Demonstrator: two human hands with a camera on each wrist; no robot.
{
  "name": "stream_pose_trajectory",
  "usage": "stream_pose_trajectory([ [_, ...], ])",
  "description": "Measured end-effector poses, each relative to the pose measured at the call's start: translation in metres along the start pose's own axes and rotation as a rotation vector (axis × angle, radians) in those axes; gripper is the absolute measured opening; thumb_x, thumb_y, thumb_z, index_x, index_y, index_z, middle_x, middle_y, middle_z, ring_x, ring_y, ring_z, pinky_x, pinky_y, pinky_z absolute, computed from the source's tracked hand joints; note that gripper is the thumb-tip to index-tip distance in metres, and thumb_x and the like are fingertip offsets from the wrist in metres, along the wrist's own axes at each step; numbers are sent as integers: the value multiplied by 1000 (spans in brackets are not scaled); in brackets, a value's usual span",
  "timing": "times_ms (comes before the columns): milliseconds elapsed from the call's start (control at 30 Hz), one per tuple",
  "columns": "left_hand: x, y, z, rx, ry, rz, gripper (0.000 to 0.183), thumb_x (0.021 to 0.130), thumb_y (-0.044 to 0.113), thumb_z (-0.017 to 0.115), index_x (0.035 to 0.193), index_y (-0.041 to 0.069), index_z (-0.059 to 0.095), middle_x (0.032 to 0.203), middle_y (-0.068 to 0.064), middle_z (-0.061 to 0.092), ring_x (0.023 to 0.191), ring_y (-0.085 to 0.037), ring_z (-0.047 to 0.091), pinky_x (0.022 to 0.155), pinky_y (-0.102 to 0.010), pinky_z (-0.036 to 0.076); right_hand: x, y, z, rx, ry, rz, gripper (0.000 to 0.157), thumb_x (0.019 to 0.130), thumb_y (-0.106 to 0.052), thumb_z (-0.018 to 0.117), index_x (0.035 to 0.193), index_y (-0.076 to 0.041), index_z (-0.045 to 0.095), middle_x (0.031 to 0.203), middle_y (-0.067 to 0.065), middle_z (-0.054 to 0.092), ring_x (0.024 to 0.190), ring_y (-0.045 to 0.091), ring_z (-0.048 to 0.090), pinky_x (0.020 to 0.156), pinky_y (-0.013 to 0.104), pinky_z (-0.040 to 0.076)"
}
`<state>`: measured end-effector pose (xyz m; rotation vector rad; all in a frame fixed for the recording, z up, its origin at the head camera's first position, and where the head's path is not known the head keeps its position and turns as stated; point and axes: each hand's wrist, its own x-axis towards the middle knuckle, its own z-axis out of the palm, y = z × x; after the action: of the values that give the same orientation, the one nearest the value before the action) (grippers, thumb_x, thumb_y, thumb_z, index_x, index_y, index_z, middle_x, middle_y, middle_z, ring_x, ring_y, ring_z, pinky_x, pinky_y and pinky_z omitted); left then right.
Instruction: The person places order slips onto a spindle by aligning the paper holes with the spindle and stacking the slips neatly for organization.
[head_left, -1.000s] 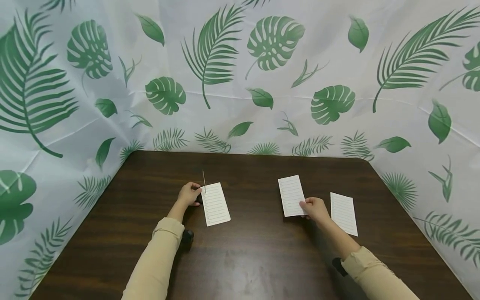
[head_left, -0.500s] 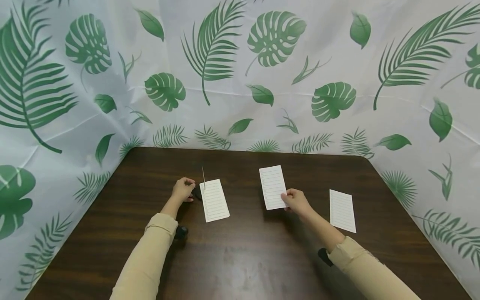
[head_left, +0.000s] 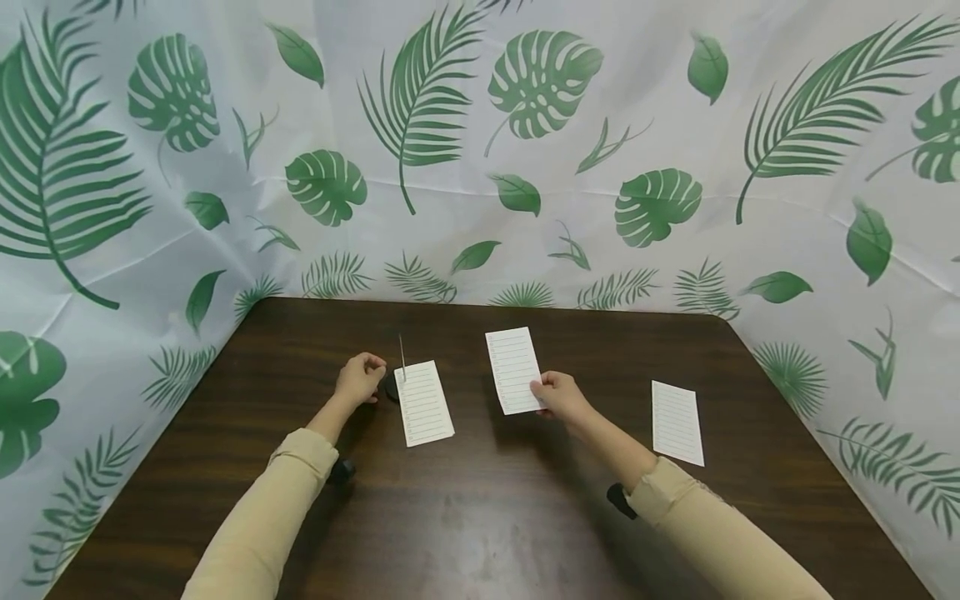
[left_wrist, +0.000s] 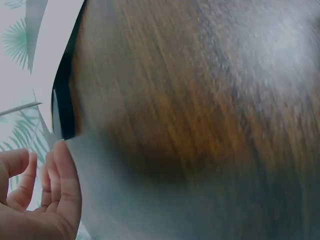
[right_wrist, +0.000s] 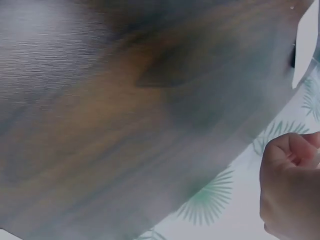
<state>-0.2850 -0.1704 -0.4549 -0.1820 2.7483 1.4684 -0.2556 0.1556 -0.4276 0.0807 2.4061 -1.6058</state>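
A bill spike with a thin upright rod [head_left: 402, 354] and a round black base [head_left: 392, 387] stands left of centre. Lined paper slips [head_left: 424, 404] are stuck on its rod, low over the base. My left hand [head_left: 358, 379] is just left of the base, fingers loosely bent and holding nothing; the left wrist view shows its fingertips [left_wrist: 62, 145] close by the dark base [left_wrist: 63, 107]. Between thumb and fingers, my right hand [head_left: 562, 395] pinches the lower right corner of another lined paper slip [head_left: 513, 367], raised over the table to the right of the spike.
One more lined paper slip [head_left: 677, 422] lies flat at the right of the dark wooden table [head_left: 495, 517]. A leaf-patterned white curtain [head_left: 450, 167] hangs behind the table and along its sides.
My right hand has carried its paper slip leftward toward the spike, away from the slip lying at right. My left hand has drawn slightly left, off the spike's base.
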Motion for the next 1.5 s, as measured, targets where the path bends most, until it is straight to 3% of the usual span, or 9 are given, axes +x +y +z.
stream_pose_trajectory([
  [133, -1, 5, -6, 56, 14, 88, 21, 96, 10, 51, 109, -5, 58, 79, -6, 47, 56, -10, 48, 51, -27, 57, 5, -11, 8, 39, -43, 13, 25, 98, -10, 47, 110, 12, 52, 85, 7, 63, 65, 8, 54, 56, 19, 46],
  [333, -4, 15, -14, 65, 22, 146, 22, 98, 13, 50, 108, -5, 58, 74, -3, 46, 56, -14, 53, 51, -27, 57, 10, -27, 20, 65, -80, 7, 24, 99, -11, 46, 110, 10, 52, 86, 6, 62, 66, 9, 54, 58, 22, 46],
  [433, -6, 19, -16, 48, 55, 198, 24, 99, 15, 48, 108, -5, 59, 75, -9, 52, 59, -21, 57, 50, -26, 56, 10, -35, 26, 79, -97, -11, 24, 99, -11, 46, 109, 10, 52, 84, 5, 62, 65, 8, 54, 58, 22, 47],
  [567, -8, 28, -17, -5, 101, 234, 27, 100, 17, 46, 108, -4, 61, 83, -17, 58, 60, -20, 57, 49, -24, 56, 8, -45, 36, 102, -123, -41, 23, 99, -10, 46, 108, 10, 53, 81, 4, 62, 64, 7, 55, 59, 23, 48],
  [767, -3, 45, -22, -99, 81, 234, 43, 102, 33, 39, 114, -1, 62, 90, -16, 56, 60, -12, 53, 51, -20, 55, 9, -55, 52, 117, -153, -59, 20, 98, -9, 46, 104, 8, 53, 78, 3, 62, 62, 7, 55, 57, 23, 47],
  [967, 0, 57, -26, -119, 37, 249, 58, 101, 47, 33, 119, 0, 60, 110, -23, 56, 75, -24, 56, 58, -35, 60, 10, -63, 67, 136, -151, -72, 18, 98, -9, 47, 101, 7, 54, 75, 2, 62, 59, 7, 54, 54, 21, 45],
  [1067, 0, 59, -26, -80, 13, 268, 53, 100, 44, 38, 118, -1, 61, 117, -22, 53, 77, -25, 55, 62, -39, 60, 10, -66, 74, 147, -159, -80, 17, 98, -9, 47, 100, 7, 53, 74, 2, 62, 58, 7, 53, 53, 20, 45],
  [1267, 0, 65, -23, -67, 28, 301, 34, 94, 27, 59, 102, -6, 66, 113, -20, 53, 61, -21, 56, 51, -26, 54, 10, -71, 85, 165, -148, -82, 17, 98, -9, 48, 101, 6, 55, 79, 7, 65, 58, 8, 54, 53, 22, 46],
  [1500, 0, 64, -24, -80, 53, 260, 31, 95, 21, 57, 101, -8, 64, 114, -22, 52, 55, -12, 52, 48, -20, 51, 15, -70, 93, 158, -131, -96, 17, 97, -7, 49, 105, 6, 56, 85, 13, 67, 59, 9, 54, 56, 25, 47],
])
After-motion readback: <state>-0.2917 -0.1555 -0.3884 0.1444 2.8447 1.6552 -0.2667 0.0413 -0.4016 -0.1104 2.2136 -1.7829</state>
